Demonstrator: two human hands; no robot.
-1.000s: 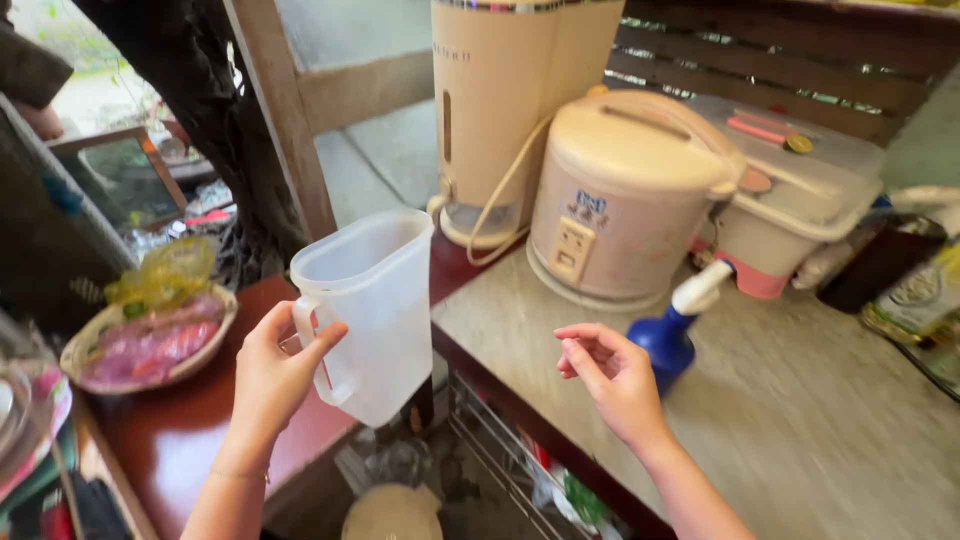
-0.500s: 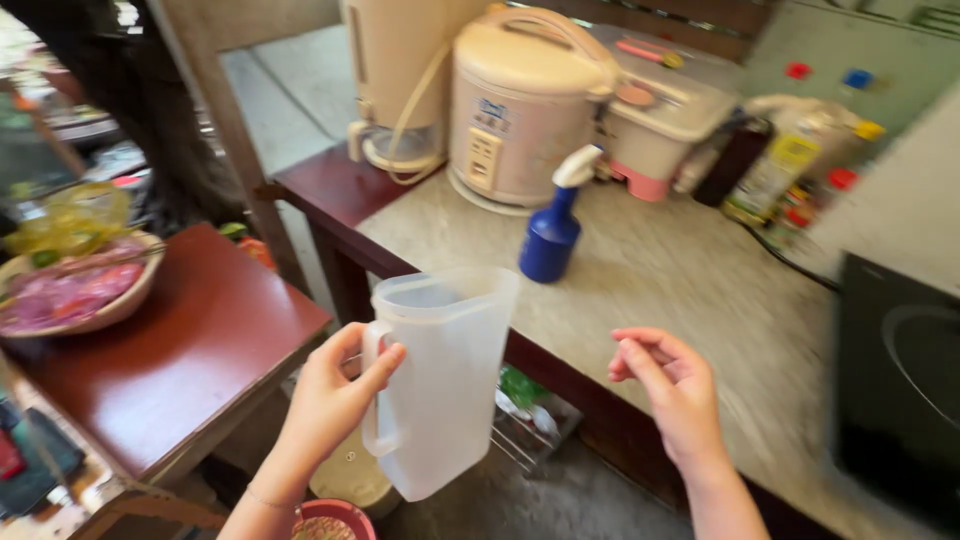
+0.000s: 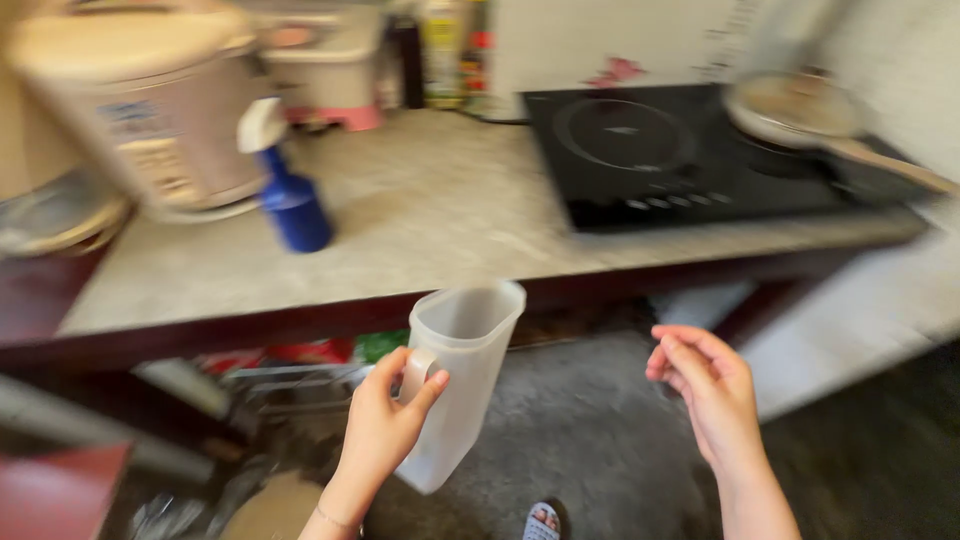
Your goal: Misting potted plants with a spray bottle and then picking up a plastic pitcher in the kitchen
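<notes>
The left hand [image 3: 385, 435] has a closed grip on the handle of a translucent plastic jug [image 3: 457, 380]: the fingers wrap through the handle loop and the thumb presses against the jug's side near the top of the handle. The jug is off the worktop [image 3: 440, 215], held in the air in front of and below its near edge, over the grey floor [image 3: 590, 430]. Its open mouth faces up and it leans a little, bottom toward the person; it looks empty.

The right hand [image 3: 705, 390] holds nothing. Its grip is loose and partly open, fingers curled lightly with the tips near the thumb, and it hangs in the air to the right of the jug, well apart from it.

On the worktop, near the left end, a blue spray bottle [image 3: 290, 195] with a white nozzle stands just beside a cream rice cooker [image 3: 140, 115]. A black induction hob [image 3: 680, 150] sits toward the right end, with a pan [image 3: 800, 105] at its far right corner. The view is blurred.
</notes>
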